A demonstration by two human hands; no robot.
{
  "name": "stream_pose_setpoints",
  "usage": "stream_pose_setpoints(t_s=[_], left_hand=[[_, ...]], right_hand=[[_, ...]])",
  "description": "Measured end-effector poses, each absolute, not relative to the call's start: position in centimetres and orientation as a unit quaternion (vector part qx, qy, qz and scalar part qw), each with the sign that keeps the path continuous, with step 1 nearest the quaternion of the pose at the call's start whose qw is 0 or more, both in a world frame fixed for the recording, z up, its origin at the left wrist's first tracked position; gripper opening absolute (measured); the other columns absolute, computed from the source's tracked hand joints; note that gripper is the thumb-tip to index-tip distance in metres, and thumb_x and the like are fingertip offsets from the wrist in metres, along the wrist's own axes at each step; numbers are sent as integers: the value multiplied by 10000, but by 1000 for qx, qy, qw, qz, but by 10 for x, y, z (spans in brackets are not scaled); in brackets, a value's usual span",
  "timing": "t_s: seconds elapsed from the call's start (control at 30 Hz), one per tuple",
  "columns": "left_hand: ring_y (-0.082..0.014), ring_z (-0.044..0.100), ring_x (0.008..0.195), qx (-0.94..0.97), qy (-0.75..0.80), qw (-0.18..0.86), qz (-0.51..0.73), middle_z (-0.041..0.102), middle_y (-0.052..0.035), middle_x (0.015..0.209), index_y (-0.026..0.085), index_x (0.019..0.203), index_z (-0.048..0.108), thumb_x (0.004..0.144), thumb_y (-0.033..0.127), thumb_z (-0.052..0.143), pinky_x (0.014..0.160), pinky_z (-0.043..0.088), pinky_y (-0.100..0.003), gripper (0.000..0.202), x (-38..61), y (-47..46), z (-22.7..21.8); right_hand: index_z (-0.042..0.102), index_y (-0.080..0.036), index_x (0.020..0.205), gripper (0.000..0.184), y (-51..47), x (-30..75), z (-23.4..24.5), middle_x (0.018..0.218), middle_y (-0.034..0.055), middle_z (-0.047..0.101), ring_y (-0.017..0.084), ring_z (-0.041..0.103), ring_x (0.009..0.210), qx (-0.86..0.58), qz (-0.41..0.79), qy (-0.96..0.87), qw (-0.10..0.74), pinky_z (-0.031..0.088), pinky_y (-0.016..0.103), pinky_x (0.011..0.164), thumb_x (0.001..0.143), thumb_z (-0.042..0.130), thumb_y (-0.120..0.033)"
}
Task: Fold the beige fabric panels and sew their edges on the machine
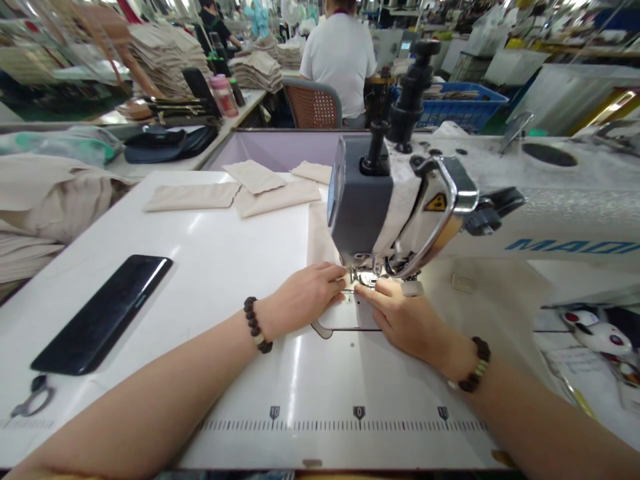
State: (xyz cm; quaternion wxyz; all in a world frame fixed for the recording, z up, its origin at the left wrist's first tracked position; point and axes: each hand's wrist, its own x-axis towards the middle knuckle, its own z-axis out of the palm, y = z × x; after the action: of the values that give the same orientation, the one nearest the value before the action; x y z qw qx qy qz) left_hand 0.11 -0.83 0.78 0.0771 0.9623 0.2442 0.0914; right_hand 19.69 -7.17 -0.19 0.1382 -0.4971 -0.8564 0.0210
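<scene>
- The left hand (303,300) is lying flat over a pale cloth strip (323,235), with its fingertips (336,272) pressing down just left of the sewing machine's foot (367,277).
- The right hand (405,320) is resting on the same spot from the other side, with its fingers (383,290) reaching toward the foot.
- The hands are apart but close together, one on each side of the foot. Both look pressed on the cloth rather than closed around it, though I cannot tell whether either is pinching it.
- The cloth strip is running down beside the head of the sewing machine (360,200) and going under the foot. The part beneath the hands is mostly hidden.
- The cloth is looking light, soft and limp, so it will probably bend and bunch easily and may slide on the smooth white table (225,233). The best hold seems to be flat fingertips close to the foot, on both sides.
- Several similar cloth pieces (255,177) are lying on the far end of the table, and a thick pile of cloth (45,200) is sitting at its left edge.
- A black phone (100,313) and small snips (34,398) are lying to the left of the hands.
- Beyond the machine, a co-worker (340,67) is sitting on a chair (313,103) near a blue crate (460,110).
</scene>
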Motion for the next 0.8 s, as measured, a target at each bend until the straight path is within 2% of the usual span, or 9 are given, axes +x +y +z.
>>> stream_pose_setpoints(t_s=[0.3, 0.57, 0.63, 0.7, 0.8], left_hand=[[-206, 516, 1031, 958, 260, 65, 104, 566, -84, 1058, 112, 1020, 582, 889, 232, 506, 937, 433, -346, 193, 0, -1, 2], [-185, 513, 1028, 961, 246, 63, 107, 570, -74, 1009, 125, 1024, 572, 912, 249, 465, 944, 417, -341, 198, 0, 4, 4], [-195, 528, 974, 960, 264, 41, 85, 570, -73, 984, 125, 1004, 578, 908, 268, 475, 887, 447, -343, 201, 2, -1, 8], [-218, 540, 884, 955, 292, 15, 44, 570, -85, 925, 109, 939, 593, 901, 320, 479, 767, 483, -346, 243, 4, -12, 13], [-239, 528, 776, 953, 304, -10, -9, 560, -105, 832, 84, 835, 597, 870, 409, 506, 605, 469, -333, 340, 7, -35, 19]], right_hand=[[583, -157, 1136, 408, -70, 197, -2, 952, 75, 623, 195, 578, 826, -495, 27, -857, 138, 431, 275, 697, 759, 476, -45], [597, -176, 1085, 382, -70, 198, -2, 934, 73, 616, 193, 565, 810, -501, 34, -854, 139, 421, 271, 685, 745, 483, -45], [597, -173, 1079, 371, -70, 197, -3, 916, 71, 611, 187, 559, 784, -499, 37, -854, 145, 417, 270, 678, 751, 474, -48], [591, -172, 1080, 360, -70, 197, -2, 905, 70, 605, 179, 552, 780, -494, 47, -855, 151, 411, 261, 673, 766, 461, -53], [581, -169, 1074, 344, -71, 200, 0, 861, 57, 596, 163, 542, 766, -478, 67, -861, 161, 399, 244, 670, 783, 440, -54]])
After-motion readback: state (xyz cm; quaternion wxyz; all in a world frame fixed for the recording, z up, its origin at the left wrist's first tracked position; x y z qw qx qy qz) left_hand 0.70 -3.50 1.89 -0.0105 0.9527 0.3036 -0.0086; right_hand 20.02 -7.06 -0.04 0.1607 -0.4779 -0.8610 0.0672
